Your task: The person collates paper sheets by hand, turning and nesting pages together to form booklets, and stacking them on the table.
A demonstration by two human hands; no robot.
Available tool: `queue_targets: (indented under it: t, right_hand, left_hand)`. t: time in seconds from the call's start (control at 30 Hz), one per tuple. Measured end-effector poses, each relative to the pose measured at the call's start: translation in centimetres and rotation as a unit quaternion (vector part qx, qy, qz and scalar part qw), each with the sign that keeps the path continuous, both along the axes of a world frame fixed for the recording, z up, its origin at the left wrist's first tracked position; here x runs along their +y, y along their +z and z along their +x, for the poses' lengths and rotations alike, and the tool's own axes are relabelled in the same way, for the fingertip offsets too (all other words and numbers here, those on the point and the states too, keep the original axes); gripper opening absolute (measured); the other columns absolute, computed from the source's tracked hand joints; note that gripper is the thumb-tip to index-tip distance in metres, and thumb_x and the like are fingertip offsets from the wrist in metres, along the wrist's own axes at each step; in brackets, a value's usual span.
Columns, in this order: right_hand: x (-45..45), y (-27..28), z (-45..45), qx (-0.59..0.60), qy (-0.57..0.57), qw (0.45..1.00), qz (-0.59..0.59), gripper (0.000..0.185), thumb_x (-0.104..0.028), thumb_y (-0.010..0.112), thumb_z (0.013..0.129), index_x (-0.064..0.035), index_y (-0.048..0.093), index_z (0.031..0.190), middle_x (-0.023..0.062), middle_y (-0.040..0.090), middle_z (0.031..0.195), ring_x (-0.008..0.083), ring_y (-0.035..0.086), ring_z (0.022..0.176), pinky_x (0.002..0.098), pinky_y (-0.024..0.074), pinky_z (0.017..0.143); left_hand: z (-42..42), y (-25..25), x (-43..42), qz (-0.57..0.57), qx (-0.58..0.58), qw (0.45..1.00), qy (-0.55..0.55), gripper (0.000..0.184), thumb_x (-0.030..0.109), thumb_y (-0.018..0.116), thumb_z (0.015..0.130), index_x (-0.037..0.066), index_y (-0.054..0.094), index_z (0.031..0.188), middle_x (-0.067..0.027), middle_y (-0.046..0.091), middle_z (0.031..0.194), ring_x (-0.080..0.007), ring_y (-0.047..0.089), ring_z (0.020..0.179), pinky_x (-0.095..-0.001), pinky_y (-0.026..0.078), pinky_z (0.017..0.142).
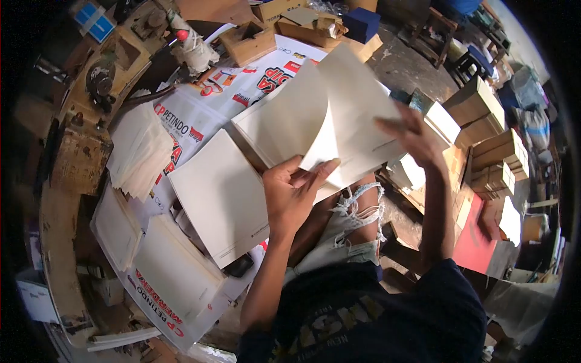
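Observation:
My left hand [296, 187] pinches the lower corner of some cream paper sheets [357, 121], its thumb on top near a curled page edge. At the sheets' right edge is my right hand [411, 133], blurred by motion; whether it grips the paper is unclear. Under the lifted sheets, to their left, lies a paper stack [272, 121]. Another neat stack [224, 196] with small print at its lower edge rests left of my left hand. Further left are a fanned pile of papers [142, 151] and a larger stack [178, 266].
A printed banner [206, 112] covers the work surface. An open wooden box [248, 43] and a white-coated bottle [196, 54] stand at the back. A wooden frame with metal parts [72, 181] runs along the left. Several bundled stacks [478, 112] are on the right, beside a red sheet [475, 236].

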State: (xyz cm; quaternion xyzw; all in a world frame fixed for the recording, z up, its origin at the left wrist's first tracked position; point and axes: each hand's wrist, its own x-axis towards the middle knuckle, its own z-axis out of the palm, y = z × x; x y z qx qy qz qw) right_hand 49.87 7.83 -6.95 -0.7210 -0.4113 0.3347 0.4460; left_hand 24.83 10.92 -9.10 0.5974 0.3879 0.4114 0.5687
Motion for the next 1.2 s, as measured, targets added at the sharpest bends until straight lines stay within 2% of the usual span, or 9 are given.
queue_targets:
  t: [0.13,0.23,0.33,0.4,0.5,0.73,0.9,1.07,1.2]
  right_hand:
    - [1.0,-4.6,-1.1,0.079,0.141,0.986,0.044,0.060,-0.022,0.072,0.086,0.0049,0.047,0.133,0.0174,0.057,0.127,0.0202,0.054,0.115,0.0305,0.0417,0.098]
    - [0.5,-5.6,-1.1,0.114,0.058,0.992,0.011,0.060,-0.025,0.070,0.087,0.0048,0.047,0.133,0.0188,0.057,0.127,0.0214,0.054,0.116,0.0313,0.0408,0.098]
    - [1.4,-3.7,-1.2,0.161,-0.042,0.984,-0.062,0.067,-0.036,0.070,0.085,0.0050,0.048,0.132,0.0200,0.057,0.126,0.0238,0.054,0.116,0.0334,0.0405,0.099]
    - [1.4,-2.6,-2.0,0.207,-0.026,0.976,-0.062,0.078,-0.049,0.070,0.081,0.0060,0.048,0.132,0.0209,0.057,0.126,0.0258,0.055,0.116,0.0355,0.0403,0.101]
    - [0.8,-1.4,-4.3,-0.044,0.040,0.998,-0.038,0.072,-0.025,0.083,0.074,0.0072,0.050,0.128,0.0179,0.059,0.124,0.0237,0.057,0.112,0.0339,0.0435,0.098]
    - [1.1,1.0,-5.7,0.204,-0.025,0.972,0.111,0.058,-0.007,0.071,0.083,0.0091,0.046,0.132,0.0186,0.059,0.123,0.0215,0.058,0.110,0.0324,0.0453,0.095]
    - [-1.1,3.5,-11.2,0.063,0.002,0.993,0.098,0.063,-0.018,0.066,0.089,0.0061,0.038,0.140,0.0202,0.058,0.126,0.0231,0.057,0.114,0.0328,0.0407,0.101]
    - [-2.1,-3.3,-17.1,-0.028,0.136,0.984,0.115,0.053,-0.016,0.061,0.094,0.0052,0.041,0.138,0.0196,0.061,0.119,0.0229,0.057,0.113,0.0307,0.0429,0.099]
    - [-2.0,-4.4,-18.3,0.127,0.137,0.981,0.043,0.050,-0.020,0.062,0.093,0.0069,0.047,0.133,0.0211,0.053,0.130,0.0233,0.050,0.121,0.0308,0.0414,0.100]
  left_hand:
    - [-4.2,2.6,-1.9,0.208,0.178,0.961,-0.034,0.055,0.017,0.085,0.069,-0.002,0.062,0.115,-0.0138,0.065,0.116,-0.0244,0.063,0.106,-0.0369,0.051,0.086]
    - [-7.2,5.0,-4.4,0.242,0.487,0.837,0.055,0.064,0.021,0.085,0.065,0.001,0.058,0.120,-0.0188,0.058,0.125,-0.0368,0.054,0.116,-0.0432,0.043,0.097]
    - [-10.2,3.6,-5.1,0.180,0.499,0.847,0.032,0.057,0.021,0.082,0.069,-0.001,0.058,0.116,-0.0195,0.062,0.115,-0.0387,0.058,0.106,-0.0429,0.046,0.092]
    - [-12.1,3.7,-4.8,0.205,0.453,0.866,0.041,0.040,0.015,0.078,0.076,-0.004,0.061,0.107,-0.0192,0.066,0.097,-0.0335,0.065,0.089,-0.0373,0.050,0.082]
    - [-13.7,4.4,-5.3,0.070,0.242,0.964,0.079,0.017,0.007,0.069,0.085,-0.009,0.065,0.085,-0.0149,0.068,0.075,-0.0199,0.069,0.073,-0.0269,0.051,0.069]
    - [-16.6,2.4,-6.6,-0.003,0.065,0.976,0.210,0.015,0.005,0.076,0.081,-0.009,0.068,0.081,-0.0098,0.069,0.074,-0.0079,0.063,0.071,-0.0207,0.051,0.064]
    - [-15.8,1.9,-7.3,-0.062,-0.067,0.953,0.290,0.020,0.007,0.077,0.081,-0.008,0.068,0.090,-0.0116,0.071,0.084,-0.0076,0.063,0.074,-0.0198,0.051,0.066]
    - [-19.0,3.9,-8.6,0.145,0.190,0.942,0.234,0.042,0.015,0.085,0.069,-0.003,0.066,0.102,-0.0205,0.069,0.097,-0.0212,0.066,0.093,-0.0349,0.053,0.080]
    - [-22.6,5.9,-11.7,0.005,0.586,0.800,0.128,0.100,0.024,0.086,0.065,0.004,0.029,0.145,-0.0340,0.030,0.145,-0.0426,0.029,0.138,-0.0499,0.026,0.113]
